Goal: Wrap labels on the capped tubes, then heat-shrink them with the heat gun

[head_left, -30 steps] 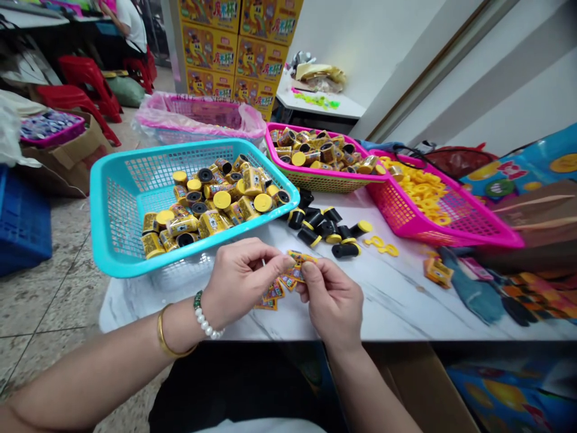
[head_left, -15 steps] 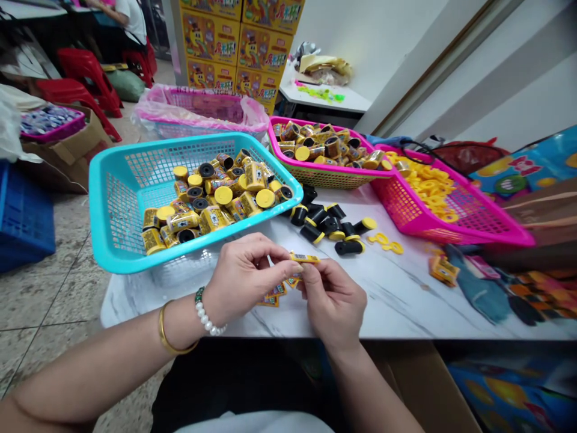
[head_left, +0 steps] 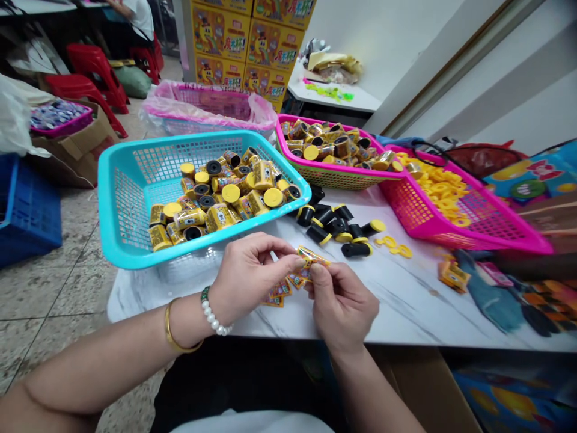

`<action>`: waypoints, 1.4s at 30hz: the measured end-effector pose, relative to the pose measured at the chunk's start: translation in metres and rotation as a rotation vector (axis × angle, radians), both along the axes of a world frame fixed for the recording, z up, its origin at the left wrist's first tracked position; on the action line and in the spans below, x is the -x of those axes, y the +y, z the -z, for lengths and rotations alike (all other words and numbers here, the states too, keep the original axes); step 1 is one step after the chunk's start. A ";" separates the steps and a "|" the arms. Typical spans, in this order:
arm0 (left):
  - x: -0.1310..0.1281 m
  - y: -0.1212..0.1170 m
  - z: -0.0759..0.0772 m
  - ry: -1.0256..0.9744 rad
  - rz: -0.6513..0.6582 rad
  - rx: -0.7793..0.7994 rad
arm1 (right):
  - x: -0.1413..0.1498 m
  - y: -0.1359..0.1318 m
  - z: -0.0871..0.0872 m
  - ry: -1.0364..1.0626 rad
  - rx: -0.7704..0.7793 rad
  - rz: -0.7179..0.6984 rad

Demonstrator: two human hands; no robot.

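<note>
Both my hands are raised above the marble-patterned table (head_left: 396, 307). My left hand (head_left: 250, 279) and my right hand (head_left: 342, 307) pinch a small printed yellow-and-orange label (head_left: 312, 257) between their fingertips. Under them lies a loose pile of similar labels (head_left: 282, 293). Just beyond my left hand is a turquoise plastic basket (head_left: 225, 230) holding several labelled canisters with yellow caps. Several black canisters with yellow caps (head_left: 331, 228) stand and lie on the table beyond my right hand.
A pink-rimmed basket (head_left: 333, 174) holds wrapped canisters, and a pink basket (head_left: 451, 231) holds yellow rings. A folded orange packet (head_left: 453, 276) and a blue cloth (head_left: 489, 294) lie at right. Stacked cartons (head_left: 243, 48), red stools (head_left: 94, 84) and a seated person (head_left: 135, 18) are behind.
The label between my fingers has turned from edge-on to a tilted, wider view. The whole scene has shifted slightly right in the frame as my head moved.
</note>
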State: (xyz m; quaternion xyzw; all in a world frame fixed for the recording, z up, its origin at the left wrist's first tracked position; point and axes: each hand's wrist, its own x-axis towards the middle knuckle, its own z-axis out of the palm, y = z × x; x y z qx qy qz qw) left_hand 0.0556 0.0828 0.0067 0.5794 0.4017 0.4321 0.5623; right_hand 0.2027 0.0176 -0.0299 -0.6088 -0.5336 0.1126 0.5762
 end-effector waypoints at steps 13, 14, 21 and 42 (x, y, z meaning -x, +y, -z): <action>0.001 0.005 -0.010 -0.126 0.058 0.263 | -0.003 -0.001 0.009 0.011 -0.052 0.026; 0.001 0.005 -0.011 -0.135 0.054 0.267 | -0.003 -0.001 0.010 0.015 -0.059 0.029; -0.001 0.002 -0.011 -0.125 0.044 0.222 | -0.004 -0.002 0.010 -0.027 -0.048 0.027; 0.003 -0.018 -0.002 -0.044 0.627 -0.342 | -0.039 0.032 -0.019 0.134 0.161 -0.273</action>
